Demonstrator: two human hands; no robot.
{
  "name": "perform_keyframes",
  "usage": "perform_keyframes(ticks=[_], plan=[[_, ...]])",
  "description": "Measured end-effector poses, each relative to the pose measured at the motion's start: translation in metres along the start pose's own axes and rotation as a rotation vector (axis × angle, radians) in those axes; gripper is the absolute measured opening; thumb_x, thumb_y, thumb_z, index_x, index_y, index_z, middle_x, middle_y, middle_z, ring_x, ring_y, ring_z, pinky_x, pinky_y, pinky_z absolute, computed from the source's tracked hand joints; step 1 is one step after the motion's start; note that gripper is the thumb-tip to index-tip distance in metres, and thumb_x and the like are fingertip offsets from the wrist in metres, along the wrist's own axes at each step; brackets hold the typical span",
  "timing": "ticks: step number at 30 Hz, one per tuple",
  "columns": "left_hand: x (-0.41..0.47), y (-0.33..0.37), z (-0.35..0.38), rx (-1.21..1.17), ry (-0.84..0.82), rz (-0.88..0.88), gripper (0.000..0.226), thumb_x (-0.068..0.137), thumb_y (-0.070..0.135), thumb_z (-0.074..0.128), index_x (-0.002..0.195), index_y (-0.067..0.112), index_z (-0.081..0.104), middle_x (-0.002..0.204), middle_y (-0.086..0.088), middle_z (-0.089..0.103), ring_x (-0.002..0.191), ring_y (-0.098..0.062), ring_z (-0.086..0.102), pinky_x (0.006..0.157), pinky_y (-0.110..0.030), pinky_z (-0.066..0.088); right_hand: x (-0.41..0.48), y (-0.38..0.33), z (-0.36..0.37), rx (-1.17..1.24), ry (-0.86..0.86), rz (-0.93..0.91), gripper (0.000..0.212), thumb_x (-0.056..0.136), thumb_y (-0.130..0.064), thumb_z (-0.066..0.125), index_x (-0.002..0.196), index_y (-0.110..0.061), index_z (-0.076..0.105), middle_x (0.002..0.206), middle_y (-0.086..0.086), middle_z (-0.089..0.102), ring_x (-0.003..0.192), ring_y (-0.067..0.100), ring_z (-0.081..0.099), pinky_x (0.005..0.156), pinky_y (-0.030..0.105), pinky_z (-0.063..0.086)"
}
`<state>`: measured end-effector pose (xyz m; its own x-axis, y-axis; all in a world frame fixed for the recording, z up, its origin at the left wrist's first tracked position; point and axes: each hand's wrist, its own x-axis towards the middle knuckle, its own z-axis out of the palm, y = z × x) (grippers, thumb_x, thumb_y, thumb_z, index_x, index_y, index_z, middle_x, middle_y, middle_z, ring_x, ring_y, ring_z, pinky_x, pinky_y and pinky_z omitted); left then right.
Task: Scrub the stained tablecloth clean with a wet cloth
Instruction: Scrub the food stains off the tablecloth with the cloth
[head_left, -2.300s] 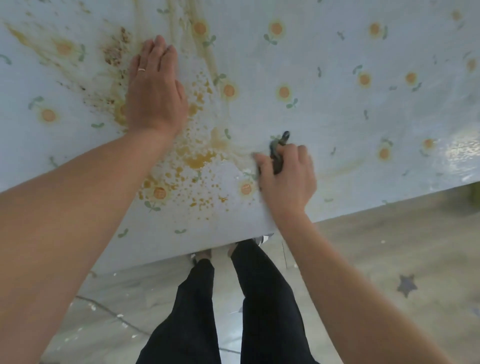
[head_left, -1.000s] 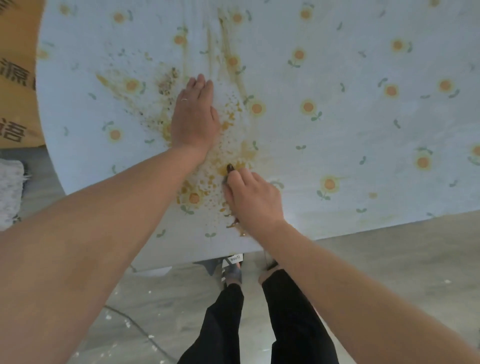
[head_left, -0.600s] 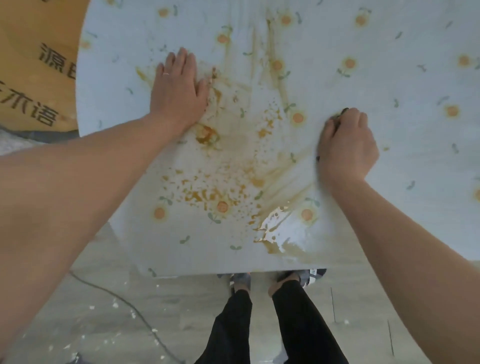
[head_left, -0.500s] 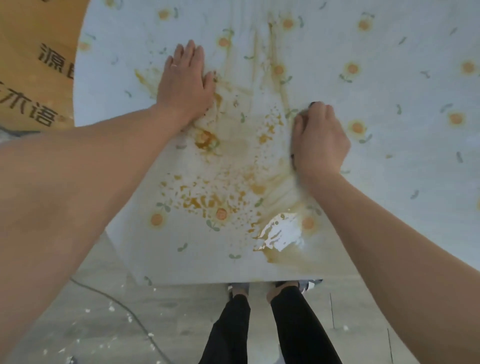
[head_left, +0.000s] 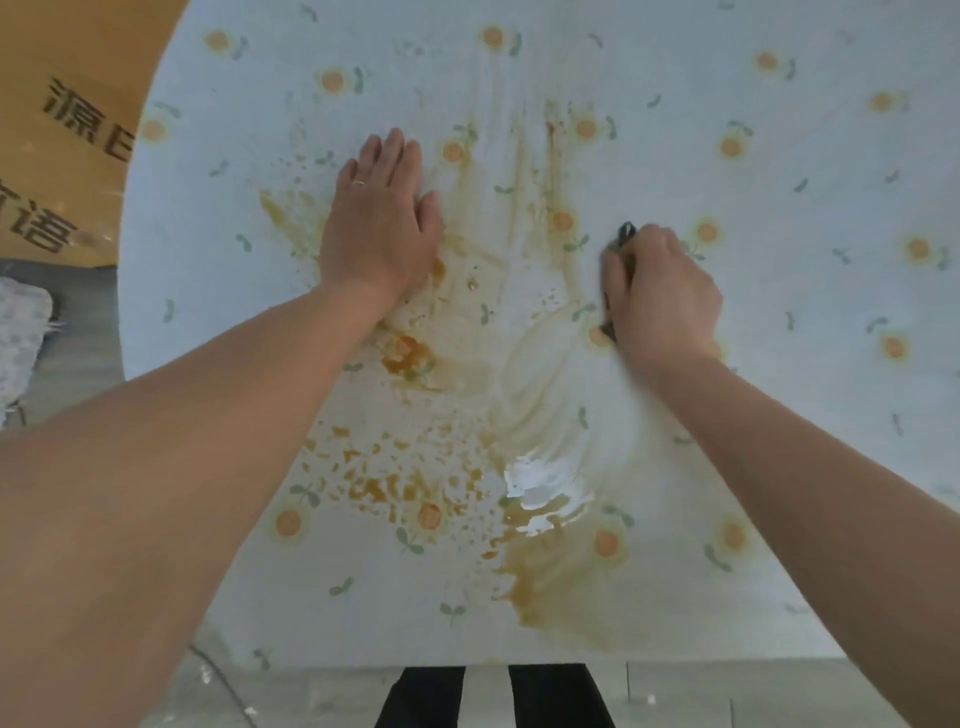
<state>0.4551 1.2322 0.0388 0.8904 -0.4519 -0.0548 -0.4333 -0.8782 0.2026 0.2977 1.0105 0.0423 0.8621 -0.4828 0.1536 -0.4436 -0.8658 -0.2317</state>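
Your left hand (head_left: 382, 228) lies flat on the tablecloth (head_left: 675, 78), palm down, fingers straight and close together, pointing away from you. A thin ring (head_left: 358, 182) shows on one finger. The heel of this hand sits at the edge of the stained area.

Your right hand (head_left: 662, 296) is curled into a fist round a dark cloth (head_left: 625, 234) and presses it down on the tablecloth. Only a small loop of cloth shows above the thumb and a dark strip along the hand's left side; the hand hides the remainder. The hand is slightly blurred.

The tablecloth is pale, printed with small orange flowers and green leaves, and it covers the whole worktop. Orange-brown stains run between your hands: long streaks (head_left: 550, 171) on the far side, a thick blot (head_left: 405, 356) by your left wrist, and scattered spots (head_left: 384, 488) nearer you. A wet patch (head_left: 540, 480) shines below the right hand, with a broad brown smear (head_left: 550, 587) near the front edge.

A tan box (head_left: 67, 130) with dark printed characters stands at the far left, with a white mat (head_left: 21, 338) below it on the floor (head_left: 311, 696). Your black trouser legs (head_left: 561, 696) show under the worktop's edge.
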Motion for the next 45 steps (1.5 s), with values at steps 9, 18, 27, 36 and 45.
perform_keyframes(ticks=[9,18,27,36,45], plan=[[0.000,-0.004,0.004,-0.038,-0.003,0.010,0.061,0.109,0.035,0.017,0.163,0.008,0.022,0.171,-0.011,0.017,0.159,-0.027,0.012,0.130,-0.045,0.009,-0.078,-0.070,0.008,0.106,-0.123,-0.179,0.028,0.103,-0.035,0.049,0.083,-0.016,0.054,0.080,-0.005,0.052,0.064,0.016,0.051,0.047,0.029,0.035],[0.002,-0.004,0.007,-0.044,-0.008,0.016,0.059,0.109,0.031,0.018,0.163,0.006,0.020,0.172,-0.011,0.015,0.159,-0.028,0.011,0.130,-0.045,0.010,-0.019,-0.051,0.009,0.015,-0.066,0.033,0.026,0.104,-0.037,0.047,0.086,-0.018,0.050,0.084,-0.007,0.050,0.064,0.017,0.047,0.055,0.030,0.031],[0.004,-0.007,0.011,-0.039,0.014,0.033,0.059,0.110,0.033,0.017,0.162,0.005,0.023,0.171,-0.012,0.017,0.159,-0.028,0.012,0.130,-0.046,0.012,0.017,-0.095,0.030,0.049,-0.044,-0.054,0.025,0.104,-0.035,0.045,0.088,-0.017,0.051,0.084,-0.005,0.051,0.065,0.018,0.049,0.052,0.032,0.037],[0.007,-0.013,0.003,-0.144,0.024,0.054,0.067,0.105,0.036,0.009,0.153,0.006,0.045,0.165,-0.011,0.036,0.156,-0.027,0.026,0.129,-0.044,0.018,0.015,-0.040,0.010,0.006,-0.090,0.111,0.025,0.103,-0.036,0.046,0.088,-0.016,0.049,0.091,0.000,0.055,0.066,0.025,0.049,0.059,0.032,0.033],[0.097,-0.010,0.001,-0.060,0.012,0.133,0.056,0.110,0.032,0.020,0.162,0.011,0.029,0.170,-0.006,0.023,0.159,-0.021,0.016,0.130,-0.042,0.009,0.132,-0.092,0.049,0.029,-0.023,0.135,0.022,0.103,-0.034,0.040,0.096,-0.015,0.049,0.092,0.001,0.052,0.071,0.024,0.049,0.060,0.033,0.031]])
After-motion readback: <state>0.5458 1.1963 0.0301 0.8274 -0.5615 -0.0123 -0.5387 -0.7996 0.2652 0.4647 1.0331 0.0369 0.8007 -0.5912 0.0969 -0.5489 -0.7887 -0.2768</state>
